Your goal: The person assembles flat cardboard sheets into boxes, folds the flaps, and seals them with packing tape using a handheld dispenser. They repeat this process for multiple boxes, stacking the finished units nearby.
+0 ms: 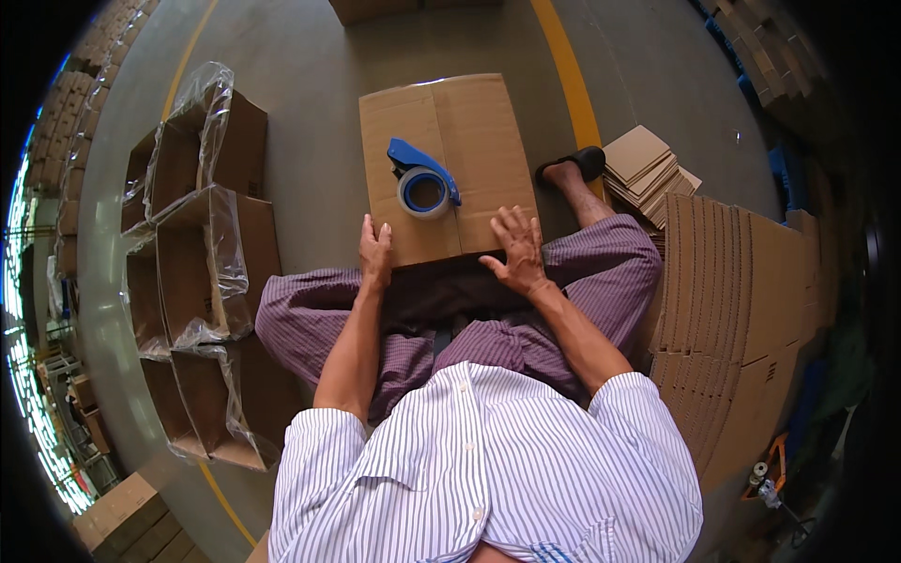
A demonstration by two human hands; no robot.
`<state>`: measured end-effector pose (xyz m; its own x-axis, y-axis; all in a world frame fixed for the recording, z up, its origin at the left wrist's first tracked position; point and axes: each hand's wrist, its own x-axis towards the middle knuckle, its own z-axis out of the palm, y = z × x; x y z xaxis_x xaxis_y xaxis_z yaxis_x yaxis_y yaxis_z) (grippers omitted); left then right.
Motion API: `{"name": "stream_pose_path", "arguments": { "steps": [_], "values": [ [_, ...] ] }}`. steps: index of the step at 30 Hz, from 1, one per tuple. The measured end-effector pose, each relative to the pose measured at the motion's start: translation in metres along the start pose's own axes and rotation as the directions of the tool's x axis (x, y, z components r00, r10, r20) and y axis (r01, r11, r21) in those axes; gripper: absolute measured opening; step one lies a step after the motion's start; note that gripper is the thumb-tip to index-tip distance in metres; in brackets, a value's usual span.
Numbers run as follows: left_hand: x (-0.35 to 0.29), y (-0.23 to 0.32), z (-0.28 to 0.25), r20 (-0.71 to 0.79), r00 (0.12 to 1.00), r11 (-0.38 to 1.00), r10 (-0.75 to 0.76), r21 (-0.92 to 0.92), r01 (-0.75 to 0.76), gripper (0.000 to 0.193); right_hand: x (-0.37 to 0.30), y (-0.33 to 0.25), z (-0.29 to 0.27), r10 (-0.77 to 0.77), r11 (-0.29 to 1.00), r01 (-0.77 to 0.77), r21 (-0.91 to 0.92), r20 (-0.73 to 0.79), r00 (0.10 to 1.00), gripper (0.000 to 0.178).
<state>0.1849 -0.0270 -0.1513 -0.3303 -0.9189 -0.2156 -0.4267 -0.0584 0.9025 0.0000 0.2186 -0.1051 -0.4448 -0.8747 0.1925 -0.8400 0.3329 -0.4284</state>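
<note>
A closed cardboard box (404,117) stands between my legs, its flaps meeting along a seam across the top. On that top lies a blue tape dispenser (413,155) with a roll of clear tape (409,199) in it. My left hand (375,251) rests against the box's near left edge, fingers extended, holding nothing. Flat on the near right part of the box top is my right hand (518,251), its fingers spread. Neither hand touches the dispenser.
Open cardboard boxes lined with clear plastic (216,216) stand in rows at the left. Flattened cartons (713,310) are stacked at the right, beside a pile of small cardboard sheets (643,169). A yellow line (563,70) crosses the grey floor. More cartons (375,9) sit at the far edge.
</note>
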Motion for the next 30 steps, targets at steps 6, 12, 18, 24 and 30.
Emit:
{"name": "stream_pose_path", "arguments": {
  "steps": [6, 12, 18, 24, 30],
  "values": [
    [-0.052, 0.106, 0.012, 0.035, 0.769, 0.756, 0.639, 0.154, -0.636, 0.043, 0.013, -0.023, 0.013, -0.233, 0.964, 0.239, 0.116, -0.069, 0.970, 0.056],
    [-0.044, 0.165, 0.054, 0.316, 0.798, 0.711, 0.512, 0.366, -0.601, 0.055, 0.021, -0.025, 0.031, -0.282, 0.950, 0.298, 0.092, -0.156, 0.947, 0.054],
    [-0.010, 0.151, 0.080, 0.366, 0.881, 0.777, 0.300, 0.443, -0.448, 0.048, 0.023, -0.019, 0.039, -0.324, 0.942, 0.335, 0.032, -0.182, 0.928, 0.049],
    [-0.023, 0.144, 0.031, 0.427, 0.734, 0.667, 0.527, 0.327, -0.669, 0.018, 0.050, -0.020, 0.035, -0.231, 0.961, 0.244, 0.127, -0.112, 0.967, 0.055],
    [-0.063, 0.187, -0.057, 0.809, 0.238, 0.002, 0.537, 0.281, -0.960, 0.055, 0.053, -0.009, 0.014, 0.054, 0.740, -0.122, 0.661, 0.123, 0.991, 0.080]
  ]
}}
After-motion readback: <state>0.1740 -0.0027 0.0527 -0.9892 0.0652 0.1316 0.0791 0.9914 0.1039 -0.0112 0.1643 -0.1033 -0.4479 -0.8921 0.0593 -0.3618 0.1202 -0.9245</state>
